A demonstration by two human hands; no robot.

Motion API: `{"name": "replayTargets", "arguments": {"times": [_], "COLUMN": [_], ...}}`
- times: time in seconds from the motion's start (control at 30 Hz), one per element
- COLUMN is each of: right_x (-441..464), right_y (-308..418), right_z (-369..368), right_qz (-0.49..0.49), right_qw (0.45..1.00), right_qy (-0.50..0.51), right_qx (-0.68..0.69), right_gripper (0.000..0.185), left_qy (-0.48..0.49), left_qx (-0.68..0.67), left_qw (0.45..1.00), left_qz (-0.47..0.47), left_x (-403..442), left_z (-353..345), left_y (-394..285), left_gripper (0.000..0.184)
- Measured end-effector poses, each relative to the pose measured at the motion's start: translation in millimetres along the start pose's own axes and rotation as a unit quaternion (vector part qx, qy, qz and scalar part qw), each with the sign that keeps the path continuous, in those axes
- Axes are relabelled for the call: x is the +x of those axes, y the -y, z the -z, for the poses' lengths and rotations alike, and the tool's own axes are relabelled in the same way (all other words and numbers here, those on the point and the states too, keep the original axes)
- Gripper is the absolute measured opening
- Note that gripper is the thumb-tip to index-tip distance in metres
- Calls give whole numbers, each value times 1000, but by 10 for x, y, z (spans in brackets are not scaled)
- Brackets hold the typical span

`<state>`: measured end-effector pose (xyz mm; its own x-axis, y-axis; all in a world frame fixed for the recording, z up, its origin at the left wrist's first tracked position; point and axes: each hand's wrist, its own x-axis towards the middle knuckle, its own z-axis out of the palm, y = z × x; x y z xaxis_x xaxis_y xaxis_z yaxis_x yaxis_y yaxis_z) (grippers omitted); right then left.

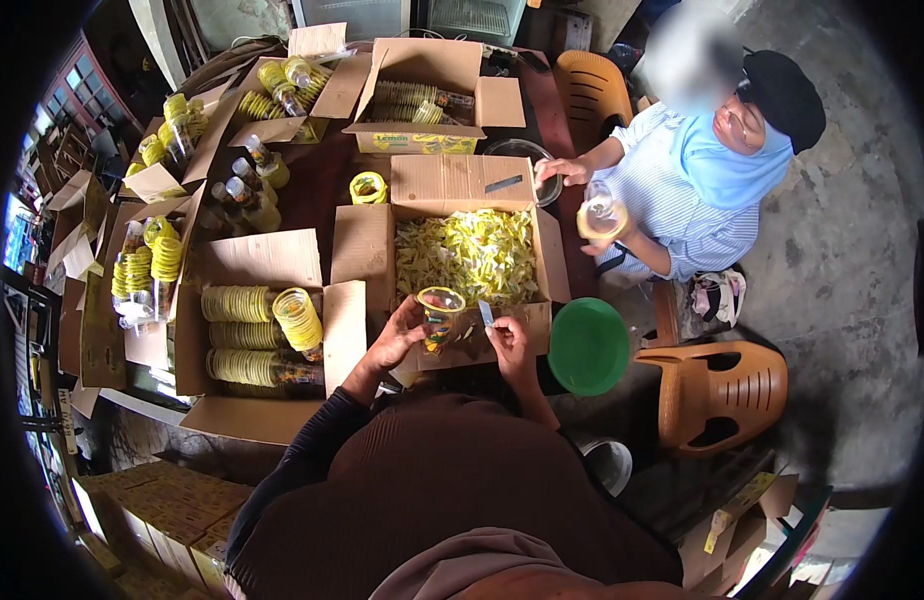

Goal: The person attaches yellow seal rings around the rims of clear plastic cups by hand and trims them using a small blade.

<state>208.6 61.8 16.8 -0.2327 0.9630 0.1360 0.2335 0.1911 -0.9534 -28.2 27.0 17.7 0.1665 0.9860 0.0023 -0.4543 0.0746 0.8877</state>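
My left hand (394, 338) is wrapped round a clear plastic cup (441, 322) with a yellow rim and printed sides, held upright at the near edge of an open cardboard box (462, 187). Scraps of yellow and white film (466, 256) fill that box. Just right of the cup, my right hand (512, 345) pinches a short, flat grey blade-like strip (486, 313). Its exact kind is too small to make out.
Cartons with stacked yellow-rimmed cups (247, 335) stand left and behind. A green basin (589, 346) lies right of the box, near an orange chair (717, 395). Across the corner, a co-worker (717, 190) holds another clear cup (602, 215). A dark strip (503, 184) rests on the box flap.
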Motion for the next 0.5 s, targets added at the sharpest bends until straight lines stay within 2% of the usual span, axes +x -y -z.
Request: {"name": "replayTargets", "arguments": {"times": [0.07, 0.13, 0.2, 0.33, 0.4, 0.5], "right_x": [-13, -15, 3, 5, -7, -18], "right_y": [109, 265, 437, 579, 692, 693], "right_z": [7, 4, -2, -24, -23, -37], "right_qz": [-4, -10, 87, 156, 177, 159], "right_qw": [1000, 998, 989, 974, 966, 965], "right_qy": [-20, -40, -61, -71, -64, -64], "right_qx": [-19, -38, -101, -146, -179, -196], "right_gripper": [12, 13, 15, 16, 18, 17], "left_qy": [35, 35, 49, 40, -3, -40], "left_qx": [-68, -73, -152, -165, 19, 42], "left_qw": [996, 996, 987, 984, 1000, 998], "left_qz": [39, 39, 26, 52, 13, 38], "left_x": [-17, -41, -55, -38, -18, -48], "left_z": [-50, -111, -146, -185, -262, -380], "left_y": [-93, -175, -201, -232, -253, -369], "left_gripper": [51, 51, 48, 53, 52, 52]}}
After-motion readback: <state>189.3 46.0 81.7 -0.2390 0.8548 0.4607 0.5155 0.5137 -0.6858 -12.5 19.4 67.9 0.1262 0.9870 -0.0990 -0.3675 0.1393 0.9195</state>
